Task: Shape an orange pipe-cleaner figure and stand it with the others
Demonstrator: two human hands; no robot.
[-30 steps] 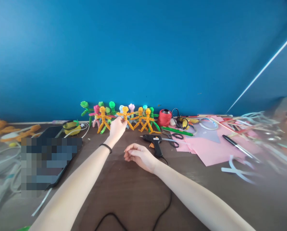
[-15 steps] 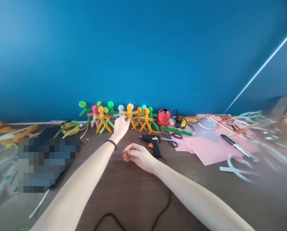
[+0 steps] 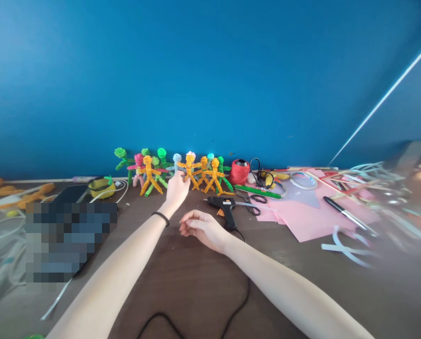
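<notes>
Several pipe-cleaner figures in orange, green, pink and pale blue stand in a group against the blue wall. My left hand [image 3: 177, 192], with a dark band at the wrist, reaches to an orange pipe-cleaner figure [image 3: 191, 162] in the front of the group. Its fingers are closed at the figure's left leg, and the hand covers the lower part of that leg. My right hand [image 3: 203, 230] hovers over the table, fingers loosely bent, holding nothing. Just beyond it lies a black glue gun [image 3: 226, 207].
Right of the figures sit a red spool [image 3: 240, 172], a green pen-like stick [image 3: 258, 192], scissors [image 3: 256, 207], pink paper [image 3: 309, 223] and a black marker [image 3: 347, 214]. At left are a blurred-out device [image 3: 72, 235] and a yellow-green pot-shaped piece [image 3: 102, 188]. The glue gun's cord [image 3: 243, 296] runs toward me.
My left hand has shifted slightly at the orange figure, its fingers tilting. The figure and my right hand stay in place.
</notes>
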